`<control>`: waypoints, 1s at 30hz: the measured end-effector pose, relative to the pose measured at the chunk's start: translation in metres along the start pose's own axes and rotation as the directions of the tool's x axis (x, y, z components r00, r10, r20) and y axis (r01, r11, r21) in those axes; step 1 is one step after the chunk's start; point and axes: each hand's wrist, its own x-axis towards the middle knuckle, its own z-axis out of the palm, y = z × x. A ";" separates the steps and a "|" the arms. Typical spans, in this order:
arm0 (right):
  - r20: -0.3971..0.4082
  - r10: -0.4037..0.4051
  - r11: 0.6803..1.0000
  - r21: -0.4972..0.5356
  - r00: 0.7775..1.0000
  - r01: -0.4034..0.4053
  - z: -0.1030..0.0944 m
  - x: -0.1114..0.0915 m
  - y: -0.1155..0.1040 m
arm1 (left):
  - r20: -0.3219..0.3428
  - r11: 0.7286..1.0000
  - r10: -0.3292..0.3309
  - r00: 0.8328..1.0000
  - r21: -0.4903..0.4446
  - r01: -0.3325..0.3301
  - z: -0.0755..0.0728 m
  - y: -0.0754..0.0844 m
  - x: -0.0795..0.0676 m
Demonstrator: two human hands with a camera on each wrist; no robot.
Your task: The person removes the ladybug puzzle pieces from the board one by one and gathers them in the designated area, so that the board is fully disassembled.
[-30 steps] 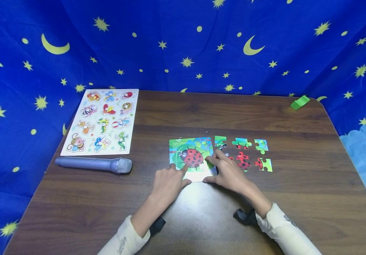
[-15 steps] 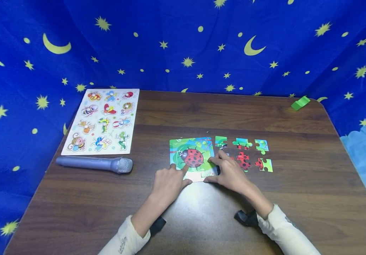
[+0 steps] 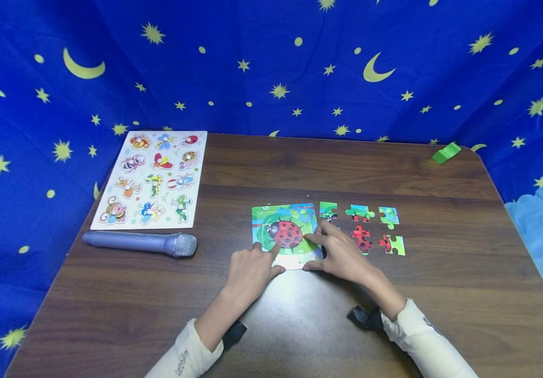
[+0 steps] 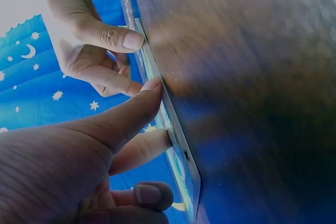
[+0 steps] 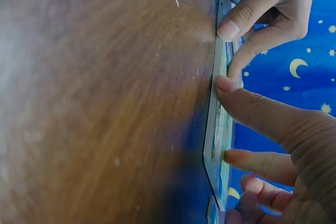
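A ladybug puzzle board (image 3: 286, 231) lies flat on the table in front of me, its near strip pale with glare. The index finger of my left hand (image 3: 249, 270) touches the picture's lower left, and the thumb rests at the near edge. Across from it, my right hand (image 3: 342, 257) rests its index finger on the board's right side, thumb at the near edge. Both wrist views show the thin puzzle board (image 4: 181, 158) edge-on under the fingertips. Loose jigsaw pieces (image 3: 361, 239) lie in two rows to the right; the right hand partly hides some.
At the left stands out a white insect peg puzzle (image 3: 150, 181), with a purple microphone (image 3: 139, 244) along its near edge. A small green block (image 3: 447, 153) sits at the far right corner. A blue star-patterned curtain (image 3: 271, 68) hangs behind the table.
The right index finger has shifted slightly over the board, right and then back left. The left hand, the board and the loose pieces stay where they were.
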 end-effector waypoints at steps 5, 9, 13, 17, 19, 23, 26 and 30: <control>-0.005 0.001 1.000 -0.019 1.000 -0.001 0.001 0.000 -0.001 | -0.006 1.000 0.002 1.000 0.000 -0.002 -0.001 0.000 0.000; -0.001 -0.008 1.000 -0.010 1.000 0.008 0.001 0.000 0.000 | -0.013 1.000 0.004 1.000 -0.005 -0.004 -0.001 -0.001 -0.001; -0.004 -0.050 0.999 -0.010 0.999 0.049 0.001 0.000 0.002 | -0.012 1.000 0.008 1.000 -0.007 -0.008 0.000 -0.001 -0.001; -0.019 -0.070 0.997 -0.024 0.997 0.070 0.001 0.001 0.002 | -0.020 1.000 0.011 1.000 -0.006 -0.011 0.000 -0.002 0.000; -0.029 -0.063 0.997 -0.033 0.998 0.062 0.002 0.001 0.001 | -0.025 1.000 0.010 1.000 -0.008 -0.011 0.000 -0.002 0.000; -0.046 -0.039 0.997 -0.070 0.998 0.035 0.002 -0.001 -0.004 | -0.027 1.000 0.012 1.000 -0.010 -0.012 0.000 -0.002 0.000; -0.049 -0.006 0.997 -0.084 0.999 0.002 0.002 -0.002 -0.006 | -0.024 1.000 0.013 1.000 -0.007 -0.013 0.000 -0.002 0.000; -0.040 0.034 0.997 -0.064 0.999 -0.036 0.003 -0.002 -0.006 | -0.011 1.000 0.010 1.000 -0.007 -0.010 -0.001 -0.002 0.000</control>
